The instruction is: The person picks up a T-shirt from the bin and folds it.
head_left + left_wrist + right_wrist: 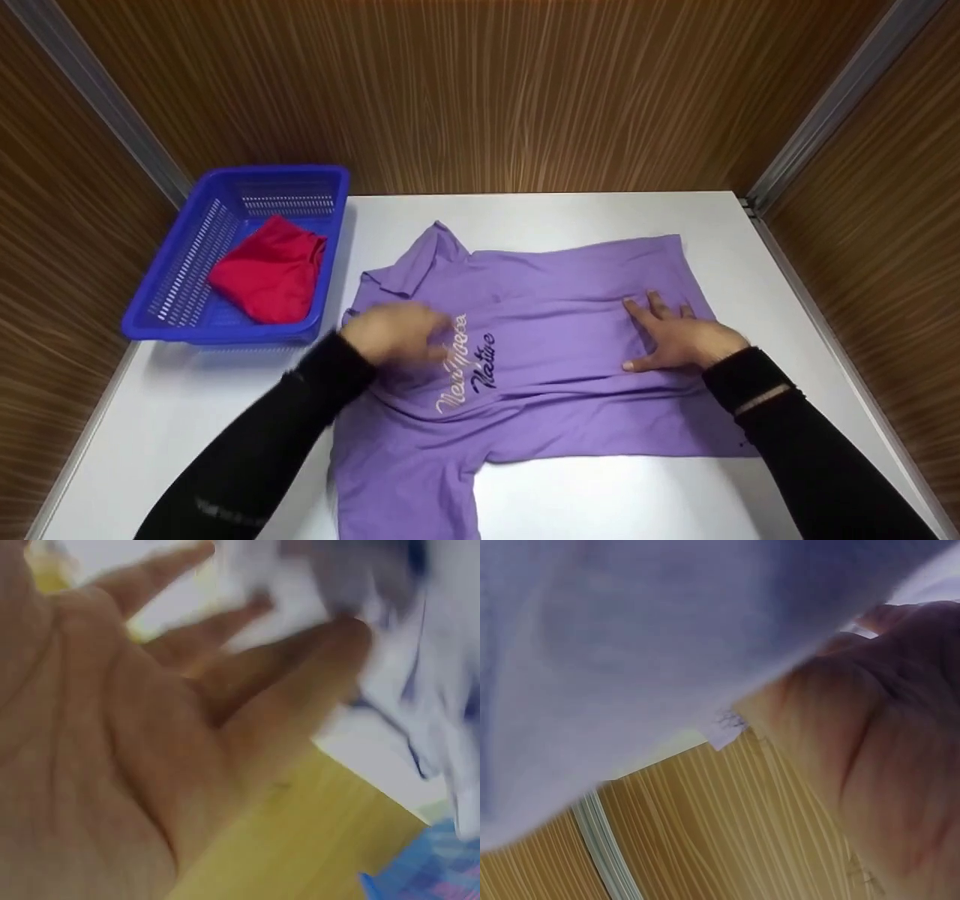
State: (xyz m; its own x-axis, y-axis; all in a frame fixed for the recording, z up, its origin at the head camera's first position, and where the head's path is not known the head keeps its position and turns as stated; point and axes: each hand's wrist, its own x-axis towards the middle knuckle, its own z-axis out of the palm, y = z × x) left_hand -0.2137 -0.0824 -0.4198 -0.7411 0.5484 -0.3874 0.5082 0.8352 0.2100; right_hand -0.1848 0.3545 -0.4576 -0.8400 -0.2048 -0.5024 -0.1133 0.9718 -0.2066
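A purple T-shirt lies spread sideways over the white table, its hem to the right and its sleeves to the left. Pale and dark lettering runs across its chest, and creases cross its middle. My left hand, blurred by motion, is over the chest beside the lettering. In the left wrist view, that hand's fingers look extended, close to the cloth. Near the hem, my right hand rests on the shirt with fingers spread. Cloth fills much of the right wrist view and partly covers that hand.
At the back left stands a blue plastic basket with a folded red cloth inside. Wood-grain panels enclose the white table at the back and both sides.
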